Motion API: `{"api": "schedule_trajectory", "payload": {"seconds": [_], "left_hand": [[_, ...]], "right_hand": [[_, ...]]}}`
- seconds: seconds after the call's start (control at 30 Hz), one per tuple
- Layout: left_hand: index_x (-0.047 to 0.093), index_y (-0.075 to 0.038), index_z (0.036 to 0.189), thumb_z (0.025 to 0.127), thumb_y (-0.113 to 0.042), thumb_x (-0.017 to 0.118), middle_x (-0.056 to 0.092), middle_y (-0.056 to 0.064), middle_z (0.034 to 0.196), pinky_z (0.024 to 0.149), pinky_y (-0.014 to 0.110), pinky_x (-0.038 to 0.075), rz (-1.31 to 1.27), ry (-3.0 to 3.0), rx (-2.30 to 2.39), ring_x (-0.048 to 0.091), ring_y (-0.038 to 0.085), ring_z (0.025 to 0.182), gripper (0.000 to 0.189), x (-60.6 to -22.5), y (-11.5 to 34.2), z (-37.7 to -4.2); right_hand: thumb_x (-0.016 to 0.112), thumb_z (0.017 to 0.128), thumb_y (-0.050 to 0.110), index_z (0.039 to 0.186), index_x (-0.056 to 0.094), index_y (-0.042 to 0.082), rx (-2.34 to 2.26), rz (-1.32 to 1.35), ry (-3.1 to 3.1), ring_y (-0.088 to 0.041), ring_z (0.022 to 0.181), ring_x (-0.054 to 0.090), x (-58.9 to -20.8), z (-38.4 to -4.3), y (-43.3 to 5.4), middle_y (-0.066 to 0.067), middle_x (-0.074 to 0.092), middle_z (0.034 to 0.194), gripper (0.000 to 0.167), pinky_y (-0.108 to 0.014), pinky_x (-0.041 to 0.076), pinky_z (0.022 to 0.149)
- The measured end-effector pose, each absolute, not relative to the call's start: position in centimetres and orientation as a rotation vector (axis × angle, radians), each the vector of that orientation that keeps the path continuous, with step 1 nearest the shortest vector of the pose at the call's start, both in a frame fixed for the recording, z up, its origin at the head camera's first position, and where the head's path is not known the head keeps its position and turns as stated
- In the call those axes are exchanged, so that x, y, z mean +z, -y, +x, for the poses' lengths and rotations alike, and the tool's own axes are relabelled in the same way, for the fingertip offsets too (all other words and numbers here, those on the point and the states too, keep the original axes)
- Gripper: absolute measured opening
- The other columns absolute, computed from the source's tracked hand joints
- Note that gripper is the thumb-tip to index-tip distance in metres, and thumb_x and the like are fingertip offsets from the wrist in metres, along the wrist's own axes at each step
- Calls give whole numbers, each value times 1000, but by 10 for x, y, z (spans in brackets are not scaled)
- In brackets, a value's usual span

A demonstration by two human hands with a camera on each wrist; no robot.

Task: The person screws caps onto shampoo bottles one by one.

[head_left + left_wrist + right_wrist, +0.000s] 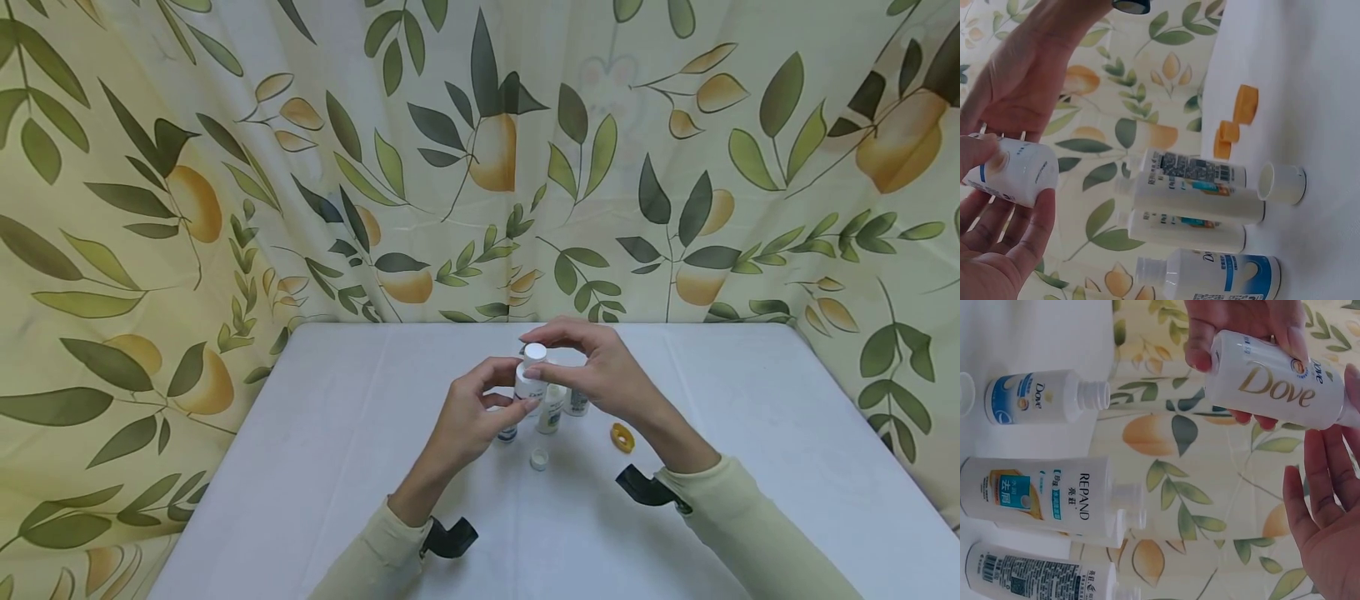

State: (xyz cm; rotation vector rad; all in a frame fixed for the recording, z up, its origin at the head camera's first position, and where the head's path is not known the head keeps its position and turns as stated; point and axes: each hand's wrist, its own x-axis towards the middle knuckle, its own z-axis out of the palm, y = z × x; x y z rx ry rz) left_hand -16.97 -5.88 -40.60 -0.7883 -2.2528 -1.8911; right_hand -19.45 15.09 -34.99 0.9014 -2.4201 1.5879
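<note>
Above the table, my left hand (480, 408) grips a white Dove bottle (1272, 378) round its body. My right hand (596, 367) holds the bottle's white cap (535, 353) at the top between thumb and fingers. In the left wrist view the bottle (1019, 172) lies across the left hand's fingers, its base toward the camera. Below the hands stands a second Dove bottle (1035, 398) with a blue-and-white label and a bare threaded neck. Beside it are several white REPAND bottles (1041, 497), also with bare necks.
A loose white cap (539, 459) lies on the table in front of the bottles. To the right are orange-yellow caps (622, 437) close together. The white tabletop (352, 467) ends at a leaf-and-fruit patterned curtain (450, 167) behind.
</note>
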Motion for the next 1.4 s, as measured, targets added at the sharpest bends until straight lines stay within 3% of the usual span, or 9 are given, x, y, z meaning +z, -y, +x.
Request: {"api": "schedule_trajectory", "payload": {"seconds": [0.27,0.5,0.8,1.4], "left_hand": [[63,-9,128,88,-8,80,68,4,118,85,29,61,-772,2253,-1891,66,17,105,44,-405,59,-170],[62,-9,130,87,-8,81,66,3,124,85,28,61,-727,2252,-1872,66,18,106,47,-405,63,-170],[61,-8,131,87,-9,81,67,5,123,85,27,61,-710,2265,-1876,67,19,107,48,-405,65,-170],[62,-10,130,87,-11,81,67,2,124,86,28,61,-733,2276,-1876,66,18,108,47,-407,65,-170]], "right_hand": [[80,89,21,127,72,18,1549,893,2480,-19,129,56,-352,-194,-152,6,70,125,38,-63,40,110],[80,89,20,127,72,23,1513,874,2479,-18,127,56,-353,-194,-157,5,69,128,38,-63,39,112],[79,89,11,120,75,17,1512,895,2423,-11,122,59,-354,-195,-160,2,72,120,32,-61,42,111],[82,87,15,114,75,17,1506,868,2452,-17,114,61,-351,-197,-157,3,72,114,28,-60,42,109]]}}
